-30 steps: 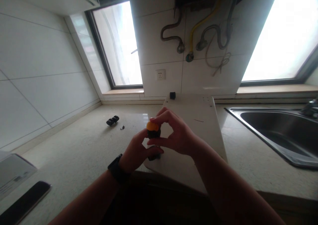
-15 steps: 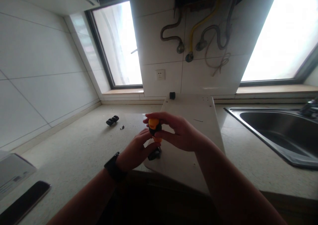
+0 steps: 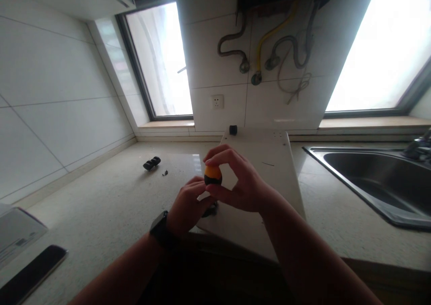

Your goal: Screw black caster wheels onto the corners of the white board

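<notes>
My right hand point(image 3: 234, 179) grips the rounded top of a screwdriver point(image 3: 213, 175) with an orange and black handle, thumb below and fingers over it. Lower down, my left hand point(image 3: 188, 199), with a black watch on the wrist, has its fingers closed round the screwdriver's lower part, which is hidden. Just under the hands, a black plastic piece point(image 3: 210, 209) sits at the near left corner of a white panel point(image 3: 262, 184). Another black foot point(image 3: 233, 130) stands on the panel's far left corner.
Two black plastic pieces point(image 3: 151, 163) lie on the counter point(image 3: 111, 206), with several small screws point(image 3: 164, 173) close by. A dark phone-like slab point(image 3: 33, 273) and a white box point(image 3: 20, 233) are at the left edge. The steel sink point(image 3: 370, 179) is to the right.
My right hand has turned the screwdriver handle, its fingers now more curled over the top. My left hand and wrist have shifted slightly right.
</notes>
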Tool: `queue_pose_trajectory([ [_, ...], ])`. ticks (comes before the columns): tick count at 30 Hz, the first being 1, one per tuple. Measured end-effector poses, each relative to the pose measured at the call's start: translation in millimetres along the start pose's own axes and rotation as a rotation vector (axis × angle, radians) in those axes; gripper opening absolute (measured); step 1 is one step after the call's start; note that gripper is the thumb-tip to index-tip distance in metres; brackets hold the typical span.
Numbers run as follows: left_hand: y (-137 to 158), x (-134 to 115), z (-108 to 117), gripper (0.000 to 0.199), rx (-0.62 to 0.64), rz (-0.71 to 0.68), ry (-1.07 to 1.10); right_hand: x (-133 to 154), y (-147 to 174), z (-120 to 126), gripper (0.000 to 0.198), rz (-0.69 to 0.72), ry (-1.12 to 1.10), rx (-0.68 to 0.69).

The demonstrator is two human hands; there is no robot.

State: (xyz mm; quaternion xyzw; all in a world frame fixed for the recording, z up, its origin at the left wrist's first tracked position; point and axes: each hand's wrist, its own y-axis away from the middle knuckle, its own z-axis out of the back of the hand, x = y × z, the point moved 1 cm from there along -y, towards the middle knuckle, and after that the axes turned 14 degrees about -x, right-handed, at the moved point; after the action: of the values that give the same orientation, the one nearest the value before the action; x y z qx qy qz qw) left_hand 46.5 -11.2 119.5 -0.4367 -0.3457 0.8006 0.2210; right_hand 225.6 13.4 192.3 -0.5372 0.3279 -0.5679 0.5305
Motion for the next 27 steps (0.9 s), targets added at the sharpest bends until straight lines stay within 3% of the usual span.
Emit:
queue_pose_trajectory([
  [3, -0.6, 0.9, 0.5, 0.004, 0.009, -0.014, 0.020, 2.3, -1.6, 5.0, 0.050, -0.223, -0.224, 0.170],
  [6, -1.1, 3.3, 1.8, 0.003, 0.023, 0.023, 0.027, -1.3, -1.2, 6.1, 0.046, -0.297, -0.228, 0.185],
  [9, -0.9, 3.6, 3.2, 0.011, 0.042, 0.052, 0.025, -6.2, 0.1, 1.7, 0.040, -0.166, -0.111, 0.058],
  [13, 1.0, -1.4, 5.5, 0.043, -0.018, 0.145, 0.115, -7.0, 2.1, -11.0, 0.040, 0.072, 0.077, -0.124],
  [18, 2.3, -8.7, 7.8, 0.023, -0.097, 0.213, 0.213, -1.5, 3.2, -19.2, 0.038, 0.164, 0.233, -0.176],
  [21, -1.3, -9.8, 10.3, 0.017, -0.068, 0.161, 0.152, 1.9, 1.7, -12.4, 0.040, 0.029, 0.080, -0.055],
  [24, -7.1, -9.1, 14.9, 0.016, -0.003, 0.085, 0.127, 4.3, -1.0, -2.5, 0.054, -0.178, -0.139, 0.111],
  [27, -11.6, -8.5, 19.8, 0.015, 0.091, 0.009, 0.148, 4.4, -3.7, 3.7, 0.054, -0.271, -0.181, 0.204],
])
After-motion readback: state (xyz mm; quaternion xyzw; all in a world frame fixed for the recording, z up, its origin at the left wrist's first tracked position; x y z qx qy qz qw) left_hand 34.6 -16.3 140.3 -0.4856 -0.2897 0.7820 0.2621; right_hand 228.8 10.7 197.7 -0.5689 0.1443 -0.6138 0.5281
